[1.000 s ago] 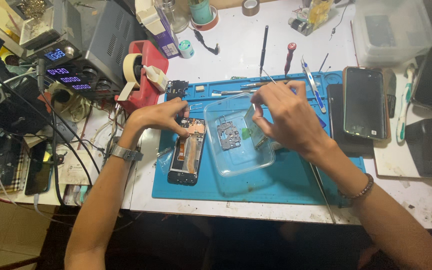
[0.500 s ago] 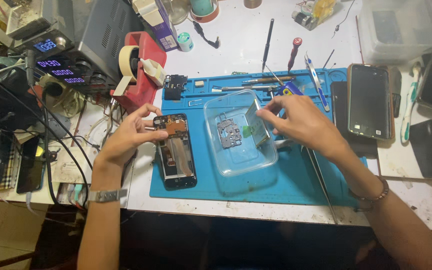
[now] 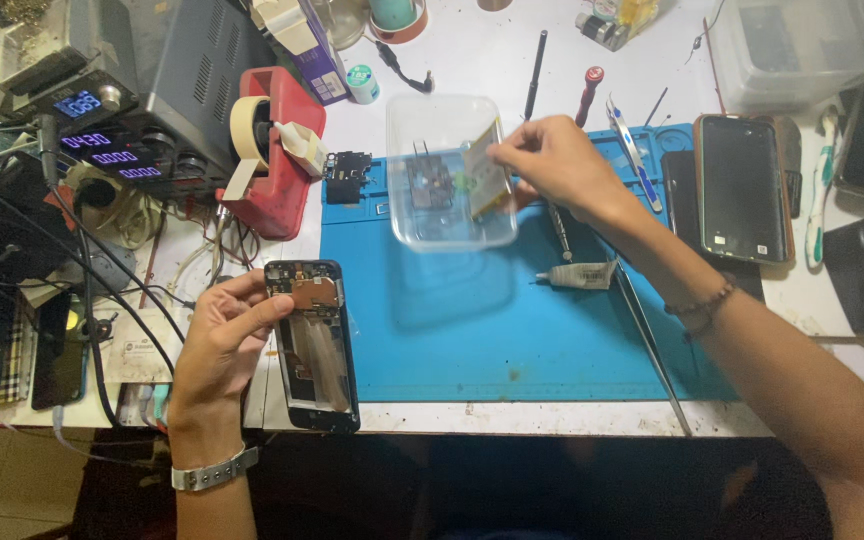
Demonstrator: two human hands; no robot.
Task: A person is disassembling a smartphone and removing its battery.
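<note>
Two hands are busy over your bench, and the clutter starts at the far left: a power supply with lit blue readouts (image 3: 102, 150) sits among tangled black cables (image 3: 72, 260), and a dark phone (image 3: 57, 350) lies flat near the left edge. Just right of the supply stands a red tape dispenser (image 3: 277, 150) with a roll of beige tape on it.

Your left hand (image 3: 222, 345), with a metal watch band at the wrist, curls around the left edge of an opened phone (image 3: 314, 345); the thumb rests near its top, where a copper-coloured board shows. That phone lies half on the white table and half on the left border of the blue work mat (image 3: 512, 340).

Further right, your right hand (image 3: 552, 160) is closed in a pinch on the right rim of a clear plastic tray (image 3: 449, 175), which looks lifted above the upper part of the mat. Inside it lie a small dark part and a yellowish flat piece; I cannot tell what they are.

Below that hand a small white glue tube (image 3: 580, 275) lies on the mat. At the mat's right edge rests a black-screened phone (image 3: 742, 185), and beyond it a clear plastic box (image 3: 802, 50).
</note>
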